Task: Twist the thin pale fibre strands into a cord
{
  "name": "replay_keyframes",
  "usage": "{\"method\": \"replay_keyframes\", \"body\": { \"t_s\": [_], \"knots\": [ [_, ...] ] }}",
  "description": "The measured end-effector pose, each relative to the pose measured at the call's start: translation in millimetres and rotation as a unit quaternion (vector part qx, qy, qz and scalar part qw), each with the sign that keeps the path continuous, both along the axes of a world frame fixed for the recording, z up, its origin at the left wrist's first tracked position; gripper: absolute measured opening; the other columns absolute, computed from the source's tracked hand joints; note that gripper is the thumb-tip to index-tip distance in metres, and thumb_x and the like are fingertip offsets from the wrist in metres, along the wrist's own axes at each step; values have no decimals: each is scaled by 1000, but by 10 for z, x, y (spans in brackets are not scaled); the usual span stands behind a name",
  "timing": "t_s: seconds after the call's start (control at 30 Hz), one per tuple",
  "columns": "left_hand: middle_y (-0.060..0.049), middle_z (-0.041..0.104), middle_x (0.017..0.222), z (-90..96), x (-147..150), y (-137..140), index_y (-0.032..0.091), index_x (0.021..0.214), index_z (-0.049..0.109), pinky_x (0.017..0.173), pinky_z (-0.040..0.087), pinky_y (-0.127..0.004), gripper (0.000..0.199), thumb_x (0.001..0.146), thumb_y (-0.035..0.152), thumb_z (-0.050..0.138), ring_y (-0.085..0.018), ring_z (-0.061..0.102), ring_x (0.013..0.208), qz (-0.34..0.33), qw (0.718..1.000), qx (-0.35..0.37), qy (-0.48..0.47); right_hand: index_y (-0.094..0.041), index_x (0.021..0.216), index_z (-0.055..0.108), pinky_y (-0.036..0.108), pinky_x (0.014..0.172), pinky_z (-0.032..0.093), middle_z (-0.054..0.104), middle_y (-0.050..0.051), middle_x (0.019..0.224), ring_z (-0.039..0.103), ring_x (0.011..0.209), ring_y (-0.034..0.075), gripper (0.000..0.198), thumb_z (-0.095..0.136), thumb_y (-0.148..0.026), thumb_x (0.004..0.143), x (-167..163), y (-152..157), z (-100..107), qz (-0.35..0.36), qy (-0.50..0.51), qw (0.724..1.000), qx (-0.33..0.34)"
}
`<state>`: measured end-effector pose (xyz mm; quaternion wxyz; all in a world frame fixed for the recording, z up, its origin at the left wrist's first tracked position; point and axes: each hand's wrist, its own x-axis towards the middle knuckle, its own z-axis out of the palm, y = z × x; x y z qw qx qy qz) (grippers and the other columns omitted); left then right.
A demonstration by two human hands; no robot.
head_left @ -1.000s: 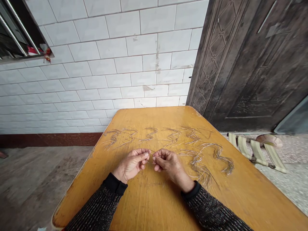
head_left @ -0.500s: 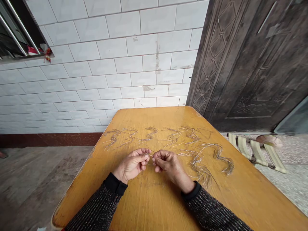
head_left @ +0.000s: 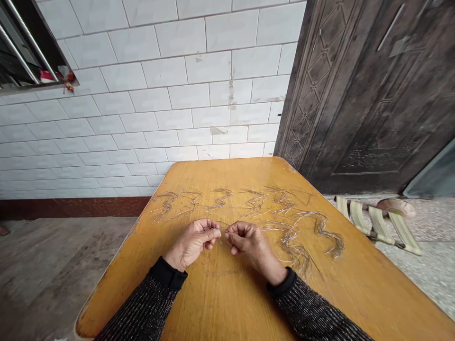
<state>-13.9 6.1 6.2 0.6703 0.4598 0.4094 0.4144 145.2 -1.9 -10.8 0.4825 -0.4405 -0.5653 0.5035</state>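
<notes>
My left hand (head_left: 198, 240) is closed in a pinch over the middle of the wooden table (head_left: 213, 303), with a thin wire (head_left: 221, 240) at its fingertips. Facing it, my right hand (head_left: 249, 242) pinches too, thumb against index finger, and a fine wire runs up from its tips. Only a small gap parts the two hands. Just right of my right hand lies a loose bundle of wavy wires (head_left: 289, 237). Another curved wire bundle (head_left: 322, 227) rests farther right. How much wire is inside my fingers is hidden.
Several smaller wavy wire bundles, one of them a short bundle (head_left: 222, 198), lie in a row across the far part of the table. Behind stands a white tiled wall (head_left: 199, 113). A dark carved door (head_left: 355, 104) and a strapped seat (head_left: 377, 222) are at right.
My left hand has drawn slightly left, widening the gap between the fingertips. The wire loop between the hands now shows as a short curved end near my left fingers. My right hand stays put.
</notes>
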Motion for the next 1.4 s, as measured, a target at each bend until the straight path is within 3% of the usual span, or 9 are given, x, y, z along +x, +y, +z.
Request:
{"method": "replay_keyframes", "body": {
  "t_s": [0.43, 0.8, 1.07, 1.17, 1.27, 1.4],
  "knots": [
    [0, 55, 67, 37, -34, 20, 12, 76, 60, 48, 34, -19, 26, 60, 30, 73, -7, 45, 55, 24, 993, 76, 82, -16, 61, 55, 19, 42, 32, 51, -3, 45, 45, 38, 8, 13, 57, -26, 69, 31, 46, -70, -13, -46, 999, 26],
    [0, 56, 67, 106, -92, 23, 13, 75, 58, 46, 31, -18, 26, 64, 34, 70, -5, 45, 52, 38, 996, 54, 61, -15, 62, 56, 19, 44, 33, 53, -3, 45, 47, 40, 8, 11, 55, -23, 70, 46, 25, -27, -18, -68, 997, 34],
    [1, 54, 62, 60, -328, 70, 11, 74, 58, 45, 30, -17, 28, 61, 32, 72, -4, 45, 50, 45, 997, 17, 53, -15, 66, 57, 18, 43, 32, 54, -3, 47, 48, 40, 8, 11, 54, -24, 72, 5, 1, -90, 37, -73, 996, 33],
    [1, 53, 60, 22, -518, 80, 10, 73, 59, 44, 30, -17, 32, 63, 39, 68, -4, 42, 47, 35, 992, 4, 122, -15, 67, 57, 18, 44, 32, 54, -2, 47, 46, 41, 8, 12, 53, -25, 72, 19, -12, -104, 42, -100, 993, 47],
    [1, 51, 57, -25, -689, 109, 11, 72, 58, 41, 27, -17, 34, 66, 45, 61, -4, 39, 43, 49, 970, 7, 240, -14, 67, 57, 19, 44, 31, 52, -2, 46, 44, 41, 8, 15, 52, -28, 73, 57, -16, -86, 30, -107, 993, 47],
    [3, 49, 50, -94, -816, 165, 11, 70, 59, 38, 21, -18, 32, 68, 43, 57, -5, 35, 38, 73, 946, 20, 316, -14, 67, 56, 20, 45, 31, 51, -2, 48, 45, 41, 8, 18, 53, -30, 73, 109, -11, -37, 23, -101, 994, 43]
  ]
}}
